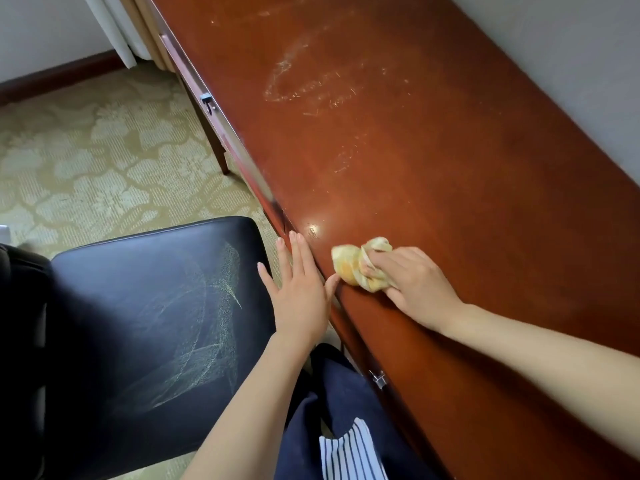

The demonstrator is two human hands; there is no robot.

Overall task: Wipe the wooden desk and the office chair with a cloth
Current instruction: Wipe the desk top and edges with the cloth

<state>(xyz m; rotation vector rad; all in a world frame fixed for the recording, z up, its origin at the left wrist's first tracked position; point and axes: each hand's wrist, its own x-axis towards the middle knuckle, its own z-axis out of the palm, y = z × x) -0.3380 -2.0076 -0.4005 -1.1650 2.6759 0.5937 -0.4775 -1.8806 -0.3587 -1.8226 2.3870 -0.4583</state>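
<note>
Beside a wooden desk [450, 202], a person in a dark blue garment [346, 393] with a striped panel [349, 455] reaches forward with both bare forearms. Nearest the camera, a metal drawer pull [379, 377] shows on the desk's front, just below the right forearm. The left hand [298, 289] is spread flat with straight fingers and holds nothing; it lies over the gap between chair and desk, its thumb tip touching the desk's front edge. Whether the palm rests on anything cannot be told. The right hand [412, 282] is curled round a bunched yellow cloth [353, 265], pressing it onto the desktop just inside the front edge, close to the left thumb. To the left stands the office chair [138, 289], its black padded seat streaked with pale, chalky smears. Farther along the reddish-brown desktop, whitish scuff marks [311, 84] form a rough oval. A second pull [207, 102] sits on the far drawer front. Patterned carpet [86, 150] covers the floor beyond the chair; a grey wall [571, 64] runs behind the desk, and a pale curtain [117, 29] hangs at the far left.
</note>
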